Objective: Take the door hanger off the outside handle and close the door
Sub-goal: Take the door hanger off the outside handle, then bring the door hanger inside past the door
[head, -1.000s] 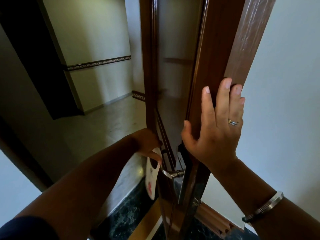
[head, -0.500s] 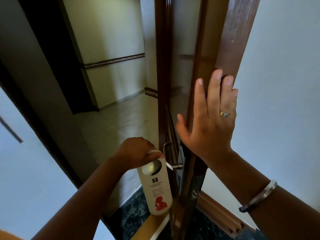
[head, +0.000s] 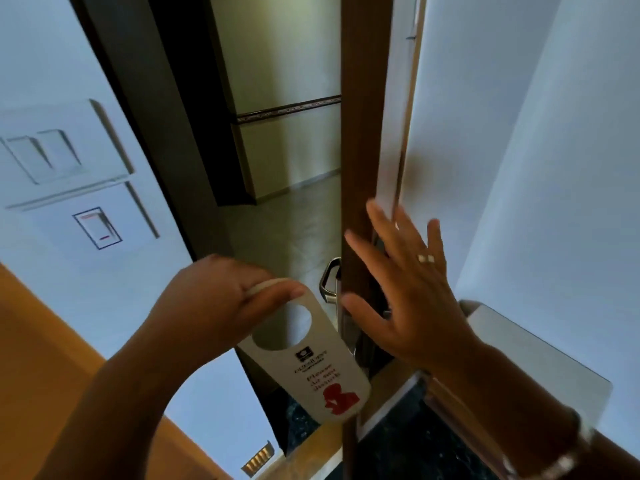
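My left hand pinches the top of a white door hanger with a round hole, dark print and a red figure. The hanger hangs free of the metal outside handle, a little to its left and lower. The brown wooden door stands ajar, seen edge-on. Spread flat with fingers apart, my right hand rests against the door's inner face near the lock, holding nothing. The inside handle is hidden behind this hand.
White wall with light switches and a card slot is on the left. The dark door frame runs diagonally beside it. A corridor floor shows through the gap. White wall lies to the right.
My left hand has drawn the hanger off the outside handle and toward me. My right hand slid lower down the door. The view turned left, showing the switches.
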Tool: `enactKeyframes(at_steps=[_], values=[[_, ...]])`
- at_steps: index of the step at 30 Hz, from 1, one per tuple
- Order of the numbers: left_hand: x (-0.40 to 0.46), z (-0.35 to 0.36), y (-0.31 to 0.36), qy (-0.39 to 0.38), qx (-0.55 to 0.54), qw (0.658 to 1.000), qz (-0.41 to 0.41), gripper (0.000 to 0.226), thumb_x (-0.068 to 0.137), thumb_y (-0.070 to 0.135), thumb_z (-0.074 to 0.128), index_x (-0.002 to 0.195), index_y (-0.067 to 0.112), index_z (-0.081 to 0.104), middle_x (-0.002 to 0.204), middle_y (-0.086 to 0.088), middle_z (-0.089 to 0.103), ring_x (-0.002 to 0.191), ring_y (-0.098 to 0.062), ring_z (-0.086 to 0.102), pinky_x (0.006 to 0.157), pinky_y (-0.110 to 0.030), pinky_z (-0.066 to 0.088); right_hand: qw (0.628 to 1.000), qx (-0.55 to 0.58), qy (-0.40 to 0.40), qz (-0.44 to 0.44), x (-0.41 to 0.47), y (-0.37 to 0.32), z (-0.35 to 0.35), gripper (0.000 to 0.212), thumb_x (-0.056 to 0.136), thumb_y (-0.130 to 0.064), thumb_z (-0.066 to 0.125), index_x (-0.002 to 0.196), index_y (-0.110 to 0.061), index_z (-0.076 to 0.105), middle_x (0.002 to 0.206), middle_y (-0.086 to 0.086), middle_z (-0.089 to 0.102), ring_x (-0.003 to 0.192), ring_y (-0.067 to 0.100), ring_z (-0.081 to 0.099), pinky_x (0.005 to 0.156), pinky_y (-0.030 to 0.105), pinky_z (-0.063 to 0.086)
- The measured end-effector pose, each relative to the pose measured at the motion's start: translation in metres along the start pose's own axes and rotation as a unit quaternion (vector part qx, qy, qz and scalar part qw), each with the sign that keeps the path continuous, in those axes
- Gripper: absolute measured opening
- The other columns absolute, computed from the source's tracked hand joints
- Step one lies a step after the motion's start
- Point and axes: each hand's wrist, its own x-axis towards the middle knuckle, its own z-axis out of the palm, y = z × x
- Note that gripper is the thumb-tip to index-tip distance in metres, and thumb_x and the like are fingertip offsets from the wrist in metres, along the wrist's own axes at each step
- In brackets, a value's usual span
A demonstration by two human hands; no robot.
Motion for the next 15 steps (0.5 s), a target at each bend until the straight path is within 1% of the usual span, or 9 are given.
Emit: enactKeyframes(at_steps=[3,4,5,6,8,10,12,13,15], values=[[-0.015,-0.011,0.004,0.073,-0.108,0.991,0.013,0.052,0.088,0.065,0.043,0.057,0.028,0.063,0.055,0.010,0.062,0.062,-0.008,0.064,0.051,-0.015,0.046,0.982,0.137,-0.109,0.072,-0.045,0.015,0.006,0.059,0.093,-0.071,0.033,0.139,-0.036,0.042,0.155,-0.011,0.033,0.145,-0.004,0.015,0.118,0.045,0.018],[-0.016,-0.011,0.008,0.089,-0.148,0.985,0.012,0.050,0.089,0.060,0.046,0.057,0.026,0.064,0.057,0.008,0.064,0.062,-0.011,0.065,0.054,-0.014,0.047,0.966,0.177,-0.152,0.112,-0.059,0.020,0.007,0.060,0.090,-0.076,0.032,0.136,-0.041,0.043,0.146,-0.019,0.042,0.139,-0.007,0.029,0.114,0.042,0.032],[-0.016,-0.009,0.013,0.099,-0.175,0.980,0.011,0.048,0.090,0.056,0.048,0.057,0.025,0.065,0.059,0.007,0.064,0.061,-0.012,0.065,0.056,-0.011,0.047,0.942,0.230,-0.187,0.159,-0.071,0.024,0.009,0.059,0.086,-0.080,0.033,0.131,-0.043,0.046,0.135,-0.024,0.051,0.128,-0.003,0.047,0.104,0.038,0.048],[-0.014,-0.006,0.018,0.108,-0.188,0.976,0.012,0.048,0.091,0.053,0.049,0.058,0.023,0.065,0.059,0.006,0.064,0.061,-0.012,0.065,0.056,-0.010,0.047,0.908,0.301,-0.207,0.205,-0.080,0.028,0.010,0.059,0.085,-0.079,0.037,0.125,-0.039,0.053,0.122,-0.021,0.062,0.114,0.006,0.061,0.089,0.037,0.058],[-0.005,0.007,0.031,0.124,-0.189,0.974,0.014,0.047,0.093,0.048,0.049,0.059,0.021,0.064,0.058,0.005,0.063,0.059,-0.011,0.065,0.056,-0.011,0.047,0.823,0.444,-0.193,0.296,-0.094,0.038,0.013,0.063,0.083,-0.072,0.047,0.111,-0.019,0.064,0.103,0.003,0.074,0.092,0.025,0.072,0.073,0.050,0.062],[0.006,0.026,0.047,0.139,-0.180,0.973,0.021,0.045,0.096,0.046,0.047,0.061,0.021,0.062,0.052,0.006,0.059,0.056,-0.007,0.064,0.054,-0.011,0.047,0.771,0.491,-0.175,0.366,-0.099,0.050,0.012,0.077,0.073,-0.078,0.054,0.098,-0.006,0.065,0.094,0.018,0.073,0.083,0.036,0.072,0.071,0.056,0.059],[0.021,0.055,0.064,0.132,-0.190,0.973,0.012,0.044,0.097,0.049,0.043,0.064,0.025,0.058,0.052,0.010,0.058,0.055,-0.002,0.064,0.051,-0.012,0.048,0.752,0.475,-0.176,0.422,-0.098,0.066,0.010,0.086,0.067,-0.083,0.056,0.094,-0.002,0.063,0.085,0.016,0.074,0.079,0.036,0.072,0.067,0.048,0.060],[0.030,0.073,0.072,0.119,-0.199,0.973,0.000,0.044,0.097,0.053,0.041,0.066,0.026,0.057,0.053,0.010,0.058,0.055,-0.002,0.064,0.051,-0.014,0.050,0.741,0.465,-0.185,0.448,-0.099,0.078,0.011,0.081,0.073,-0.079,0.054,0.095,-0.002,0.063,0.081,0.012,0.075,0.076,0.033,0.073,0.062,0.044,0.061],[0.052,0.113,0.084,0.092,-0.205,0.974,-0.029,0.047,0.097,0.060,0.037,0.068,0.027,0.055,0.056,0.009,0.060,0.056,-0.001,0.063,0.053,-0.016,0.052,0.709,0.459,-0.196,0.497,-0.104,0.107,0.017,0.061,0.087,-0.056,0.047,0.102,0.001,0.063,0.075,0.007,0.076,0.072,0.026,0.074,0.054,0.033,0.061]])
